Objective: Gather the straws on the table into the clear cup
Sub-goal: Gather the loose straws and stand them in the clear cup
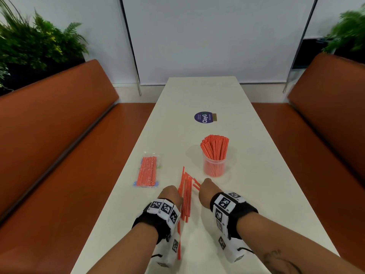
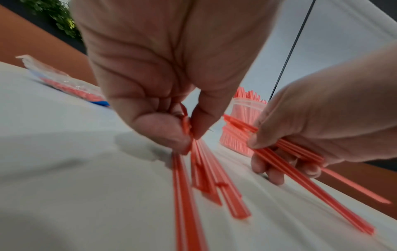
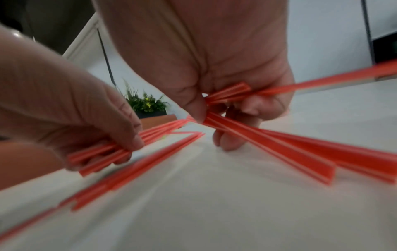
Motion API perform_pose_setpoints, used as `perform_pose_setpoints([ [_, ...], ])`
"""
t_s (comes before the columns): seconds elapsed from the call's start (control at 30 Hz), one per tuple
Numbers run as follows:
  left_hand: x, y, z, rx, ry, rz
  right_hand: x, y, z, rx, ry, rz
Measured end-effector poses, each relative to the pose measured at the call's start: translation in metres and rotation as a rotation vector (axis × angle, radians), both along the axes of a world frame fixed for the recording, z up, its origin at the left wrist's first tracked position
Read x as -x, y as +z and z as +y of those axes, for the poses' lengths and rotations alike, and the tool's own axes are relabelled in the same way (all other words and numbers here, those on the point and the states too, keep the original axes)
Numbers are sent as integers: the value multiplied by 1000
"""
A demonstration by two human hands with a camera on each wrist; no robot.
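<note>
So we're sitting pretty far along here, going by how packed the clear cup (image 1: 214, 166) is looking, with a thick bunch of red straws standing in it on the white table (image 1: 256, 194), just past our hands. What we're still dealing with is the loose straws (image 1: 185, 196) lying on the tabletop between our wrists. Our left hand (image 1: 170, 195) is pinching a few of them between thumb and fingertips, down low against the table, and our right hand (image 1: 205, 191) is curling its fingers round its own little fan of straws, some sticking out past the far side of the hand. A few more are lying flat between the hands with nobody holding them, so we're guessing there's at least one more scoop before everything goes in the cup. There's also a sealed packet of straws (image 1: 147, 172) sitting off to the left, and we honestly can't say whether that one counts as part of the job. Hard bits: both wrist views are smearing with blur, so we're not counting straws in either hand. From the head view our fingers are tucked behind the knuckles and wrist bands, and one long straw is running under the left wrist out of sight.
</note>
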State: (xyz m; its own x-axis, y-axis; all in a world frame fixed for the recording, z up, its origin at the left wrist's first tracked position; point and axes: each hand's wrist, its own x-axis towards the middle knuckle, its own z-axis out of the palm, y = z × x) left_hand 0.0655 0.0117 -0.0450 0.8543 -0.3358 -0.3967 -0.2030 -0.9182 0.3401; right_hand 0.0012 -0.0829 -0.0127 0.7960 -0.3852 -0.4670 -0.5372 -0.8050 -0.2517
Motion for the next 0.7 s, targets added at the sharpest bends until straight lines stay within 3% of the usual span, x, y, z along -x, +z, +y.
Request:
perform_pose_setpoints([
  [0.03,-1,-1,0,18,14,-8,3,-3,-5,19,120,29],
  [0.07,-3,-2,0,34,26,-8,4,-4,-6,11,123,13],
  [0.13,-5,-4,0,39,46,-5,-4,-3,-11,-114,-79,-155],
  [0.27,-9,-5,0,54,33,19,-8,18,-22,-288,-70,-276],
  [0.33,-9,-3,1,37,35,19,-13,38,-31,-359,-71,-425],
  [0.57,-7,-3,4,75,53,40,-45,71,-87,-204,-250,-969],
  [0.7,-4,2,6,137,59,11,-43,58,-103,-146,-339,-1024],
])
